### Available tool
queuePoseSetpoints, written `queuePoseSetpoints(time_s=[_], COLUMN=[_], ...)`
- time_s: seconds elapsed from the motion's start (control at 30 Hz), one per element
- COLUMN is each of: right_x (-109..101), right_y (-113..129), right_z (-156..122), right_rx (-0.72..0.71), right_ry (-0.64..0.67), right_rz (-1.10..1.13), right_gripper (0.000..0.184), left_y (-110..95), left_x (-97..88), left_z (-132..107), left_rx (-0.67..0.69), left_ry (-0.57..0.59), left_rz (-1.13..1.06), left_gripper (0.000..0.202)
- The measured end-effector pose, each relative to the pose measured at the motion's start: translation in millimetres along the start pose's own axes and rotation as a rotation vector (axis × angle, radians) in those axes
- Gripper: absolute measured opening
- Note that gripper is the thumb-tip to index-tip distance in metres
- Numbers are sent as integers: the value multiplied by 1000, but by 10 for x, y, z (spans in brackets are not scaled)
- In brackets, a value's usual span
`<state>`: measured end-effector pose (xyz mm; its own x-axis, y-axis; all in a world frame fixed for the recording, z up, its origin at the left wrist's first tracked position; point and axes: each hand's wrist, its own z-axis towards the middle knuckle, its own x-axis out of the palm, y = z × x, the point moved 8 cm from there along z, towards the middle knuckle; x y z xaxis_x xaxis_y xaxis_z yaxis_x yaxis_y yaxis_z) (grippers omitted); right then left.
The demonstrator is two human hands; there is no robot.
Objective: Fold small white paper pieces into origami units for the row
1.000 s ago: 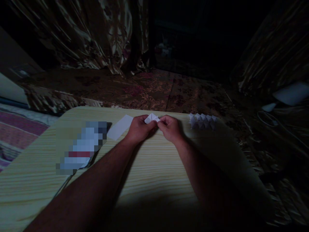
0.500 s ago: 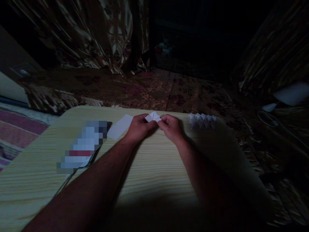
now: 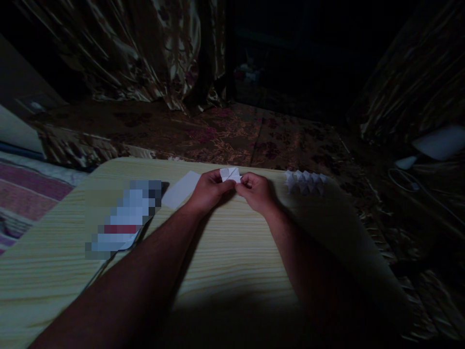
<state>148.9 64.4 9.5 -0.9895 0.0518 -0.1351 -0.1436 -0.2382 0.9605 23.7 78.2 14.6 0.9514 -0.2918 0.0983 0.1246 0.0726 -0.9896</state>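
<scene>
A small piece of folded white paper (image 3: pixel 230 174), with crease lines across its face, is held up near the far edge of the table. My left hand (image 3: pixel 210 188) pinches it from the left, the thumb along its lower edge. At its lower right corner, the closed fingers of my right hand (image 3: pixel 255 190) grip it too. Flat on the table beside my left hand lies a sheet of white paper (image 3: pixel 180 189), partly behind that hand. Several pointed folded paper pieces (image 3: pixel 305 182) stand in two rows to the right of my right hand.
A phone-like object with a blurred-out screen (image 3: pixel 123 215) lies on the left of the wooden table (image 3: pixel 232 252), a cable running from it. Beyond the table is a patterned cloth surface (image 3: pixel 218 128) below curtains (image 3: pixel 174 53). A white lamp-like object (image 3: pixel 439 142) is at far right.
The folded paper has turned between my fingers, from a pointed, diamond-like outline to a squarer one. My hands have hardly moved.
</scene>
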Motion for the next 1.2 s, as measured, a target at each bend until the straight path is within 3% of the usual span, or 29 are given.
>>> queuePoseSetpoints(time_s=[0.9, 1.2], right_x=[30, -9], right_y=[122, 40], right_z=[-51, -25], right_rx=[-56, -34], right_ry=[28, -14], right_rz=[-34, -29], right_gripper=[10, 13], left_y=[4, -13], left_x=[-19, -20], left_z=[-23, -10], left_rx=[-21, -2], left_ry=[-66, -41], left_rz=[-92, -46], left_gripper=[19, 23])
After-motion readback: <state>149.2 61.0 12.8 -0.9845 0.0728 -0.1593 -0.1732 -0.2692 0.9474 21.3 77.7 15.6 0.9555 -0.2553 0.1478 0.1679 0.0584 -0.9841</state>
